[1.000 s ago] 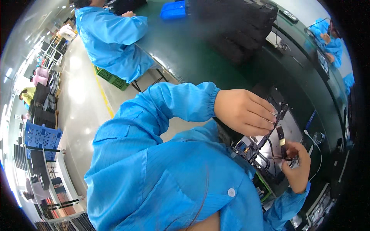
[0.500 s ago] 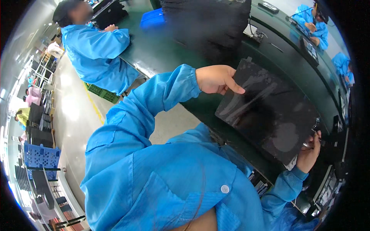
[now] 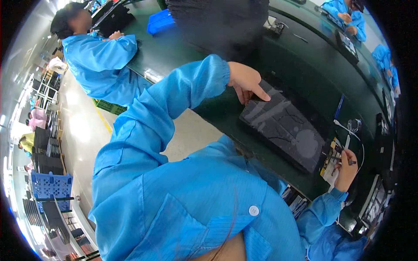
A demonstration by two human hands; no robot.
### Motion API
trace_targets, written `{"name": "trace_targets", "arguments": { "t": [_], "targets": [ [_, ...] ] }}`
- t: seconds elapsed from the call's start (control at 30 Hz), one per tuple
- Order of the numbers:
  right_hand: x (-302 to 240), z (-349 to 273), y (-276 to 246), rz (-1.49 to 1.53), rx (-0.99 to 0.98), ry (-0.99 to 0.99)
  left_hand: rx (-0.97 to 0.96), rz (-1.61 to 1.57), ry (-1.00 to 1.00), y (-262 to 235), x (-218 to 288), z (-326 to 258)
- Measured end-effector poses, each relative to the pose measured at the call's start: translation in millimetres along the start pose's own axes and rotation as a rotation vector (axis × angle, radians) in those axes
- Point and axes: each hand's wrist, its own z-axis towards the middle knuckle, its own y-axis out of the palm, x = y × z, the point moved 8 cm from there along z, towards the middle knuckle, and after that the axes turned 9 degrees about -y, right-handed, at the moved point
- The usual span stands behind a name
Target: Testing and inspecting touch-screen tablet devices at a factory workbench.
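A dark flat rectangular panel [image 3: 283, 126] lies on the green workbench [image 3: 305, 65] in front of me. My left hand [image 3: 244, 81] reaches out over the bench and grips the panel's far left corner, index finger stretched along its top face. My right hand [image 3: 346, 170] is at the panel's near right corner, closed around a small dark pen-like tool [image 3: 348, 162]. Both of my arms are in blue sleeves. A yellow and black part [image 3: 331, 158] shows just beside the right hand.
A co-worker in a blue coat [image 3: 100, 61] sits at the bench to the upper left. A blue bin [image 3: 161, 21] and a tall stack of dark trays [image 3: 217, 21] stand behind the panel. A white cable [image 3: 348, 127] lies right of it. A blue crate [image 3: 50, 187] stands on the floor.
The panel, lifted and tilted up half a second ago, has come down nearly flat onto the bench. My left hand stayed on its corner and my right hand stayed by the right edge.
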Motion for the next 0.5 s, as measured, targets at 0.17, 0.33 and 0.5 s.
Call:
{"name": "trace_targets", "arguments": {
  "t": [0.17, 0.33, 0.5],
  "targets": [
    [-21, -11, -3, -0.077, -0.043, 0.002, 0.112, 0.65, -0.139, -11, 5, 8],
    [-1, -15, -26, -0.026, -0.11, 0.087, 0.718, 0.993, 0.527, 23, 78, -39],
    [0, -24, -29, 0.032, -0.381, 0.115, 0.536, 0.821, 1.301, 171, 130, -41]
  ]
}}
